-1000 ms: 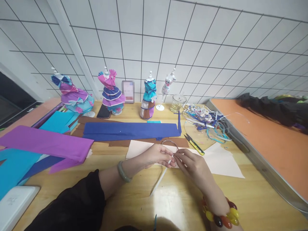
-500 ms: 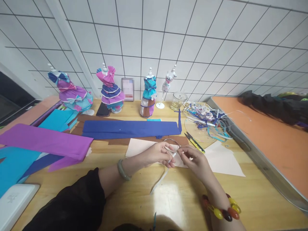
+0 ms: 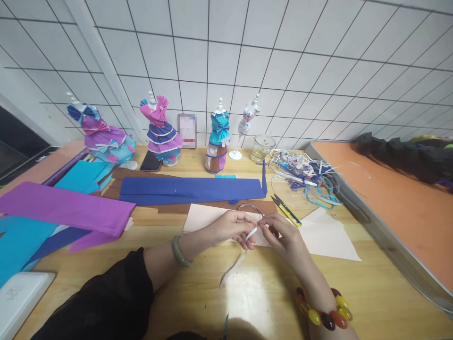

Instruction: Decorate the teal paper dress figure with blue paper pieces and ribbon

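Near the middle of the wooden table, my left hand (image 3: 235,229) pinches a thin white strip (image 3: 232,270), whose tail hangs down toward the tabletop. My right hand (image 3: 281,233) meets it fingertip to fingertip, closed on the same strip. A thin brownish loop (image 3: 250,206) arches just behind the fingers. Pale pink sheets (image 3: 203,218) lie under and behind my hands. Yellow-handled snips (image 3: 288,211) rest behind my right hand. A folded dark blue cloth (image 3: 191,190) lies on brown material farther back.
Three small dressed mannequins (image 3: 163,134) and a bare one (image 3: 247,115) stand by the tiled wall. A glass (image 3: 262,148) and tangled scraps (image 3: 300,170) sit at back right, beside an orange-surfaced tray (image 3: 382,203). Purple cloth (image 3: 67,208) and a white box (image 3: 24,295) are left.
My fingertips have drawn closer together at the strip, and my right hand has shifted slightly left. The view has moved a little.
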Motion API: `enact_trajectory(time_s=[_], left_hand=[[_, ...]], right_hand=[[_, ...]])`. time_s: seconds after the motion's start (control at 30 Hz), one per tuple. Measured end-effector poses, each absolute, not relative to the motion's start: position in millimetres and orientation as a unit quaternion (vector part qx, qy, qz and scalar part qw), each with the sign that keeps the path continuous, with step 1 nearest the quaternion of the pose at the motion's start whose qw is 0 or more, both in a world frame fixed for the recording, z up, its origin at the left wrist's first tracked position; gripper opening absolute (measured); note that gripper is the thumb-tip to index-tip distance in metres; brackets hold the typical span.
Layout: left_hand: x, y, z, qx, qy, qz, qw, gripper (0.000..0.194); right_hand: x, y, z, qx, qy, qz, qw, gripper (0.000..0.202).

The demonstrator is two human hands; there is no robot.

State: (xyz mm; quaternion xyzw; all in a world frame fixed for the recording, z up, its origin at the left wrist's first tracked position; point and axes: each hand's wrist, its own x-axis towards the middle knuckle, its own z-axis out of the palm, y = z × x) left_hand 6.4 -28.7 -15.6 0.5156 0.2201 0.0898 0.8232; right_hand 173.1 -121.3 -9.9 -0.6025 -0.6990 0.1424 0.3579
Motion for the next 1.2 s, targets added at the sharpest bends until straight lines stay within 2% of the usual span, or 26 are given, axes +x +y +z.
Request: enact_trajectory(time_s=[0.23,0.63,0.73,0.83,0.9,0.97,1.07,1.2], left_hand=[[7.0,-28.9,-15.7,0.571,0.218,0.102,0.785,0.039],[6.4,-28.5,-16.5,0.578,0.230,0.098,0.777,0.037],[6.1,-28.6,-17.5,0.580,0.218,0.094,0.779,0.035],[5.8,-27.6,-16.8,0.571,0.219,0.096,0.785,0.033],[5.9,-26.4,-15.2,0.561,0.220,0.095,0.793,0.034],[6.1,-25.3,-13.7,0.550,0.216,0.093,0.801,0.035],[5.9,-24.2,-13.2,0.538,0.211,0.100,0.810,0.037],[4.6,-23.0,-14.4,0.542,0.198,0.114,0.809,0.040]], right_hand=[[168.3,-123.9,-2.5,-0.600,-0.701,0.146,0.356,0.018],[165.5,-120.2,2.6,-0.597,-0.611,0.350,0.384,0.029],[167.2,-119.7,0.5,-0.621,-0.577,0.367,0.384,0.032],[180.7,-116.3,-11.0,-0.683,-0.553,0.283,0.385,0.034],[197.3,-112.6,-22.5,-0.739,-0.539,0.156,0.373,0.033],[215.4,-109.2,-33.6,-0.776,-0.544,0.044,0.317,0.030],[234.3,-107.4,-43.7,-0.795,-0.561,-0.007,0.230,0.029],[239.5,-111.0,-44.0,-0.812,-0.557,-0.038,0.169,0.033]])
